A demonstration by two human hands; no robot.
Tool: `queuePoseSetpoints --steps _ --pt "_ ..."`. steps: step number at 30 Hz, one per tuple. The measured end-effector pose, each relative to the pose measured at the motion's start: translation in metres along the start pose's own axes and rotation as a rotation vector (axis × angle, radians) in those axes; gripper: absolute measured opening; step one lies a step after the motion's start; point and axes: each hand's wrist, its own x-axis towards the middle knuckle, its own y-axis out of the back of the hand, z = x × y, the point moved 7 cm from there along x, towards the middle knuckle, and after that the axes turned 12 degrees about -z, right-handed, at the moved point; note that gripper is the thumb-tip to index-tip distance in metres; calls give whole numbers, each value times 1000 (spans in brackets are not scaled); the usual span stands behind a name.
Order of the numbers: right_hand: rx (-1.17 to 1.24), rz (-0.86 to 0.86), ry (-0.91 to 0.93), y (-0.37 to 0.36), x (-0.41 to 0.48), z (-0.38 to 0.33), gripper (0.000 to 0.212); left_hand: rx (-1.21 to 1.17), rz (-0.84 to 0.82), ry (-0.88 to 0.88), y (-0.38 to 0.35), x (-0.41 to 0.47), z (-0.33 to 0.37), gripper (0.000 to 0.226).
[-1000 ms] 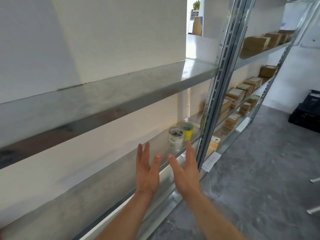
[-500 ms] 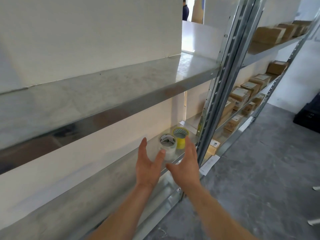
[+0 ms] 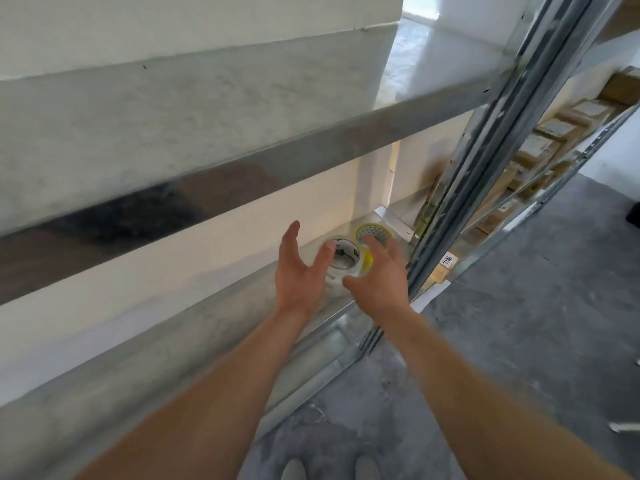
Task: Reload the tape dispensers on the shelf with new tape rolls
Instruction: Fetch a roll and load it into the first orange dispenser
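Two stacks of tape rolls stand on the lower metal shelf [image 3: 194, 327] near its right end. The nearer stack is clear tape [image 3: 344, 259] with a dark core. The farther one is a yellow roll [image 3: 371, 233]. My left hand [image 3: 299, 271] is spread just left of the clear rolls, its thumb by their top rim. My right hand [image 3: 381, 277] reaches in from the right, fingers straight, in front of the yellow roll. Neither hand grips anything. No tape dispenser shows in the head view.
A steel upright [image 3: 485, 140] bounds the bay on the right. The upper shelf [image 3: 207, 109] overhangs the rolls. Several small cardboard boxes [image 3: 540, 147] line the shelves beyond the upright. Grey concrete floor [image 3: 519, 341] lies to the right.
Both hands have moved forward over the lower shelf and closed in on either side of the clear tape stack. The view has come nearer and tilted down.
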Motion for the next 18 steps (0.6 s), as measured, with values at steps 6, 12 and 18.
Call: queuePoseSetpoints --steps 6,12,18 --pt "-407 -162 93 -17 38 6 58 16 107 77 -2 11 -14 84" --pt "-719 -315 240 -36 69 7 33 30 238 153 -1 9 -26 67" --pt "-859 -390 347 -50 74 6 31 7 352 219 2 -4 -35 64"
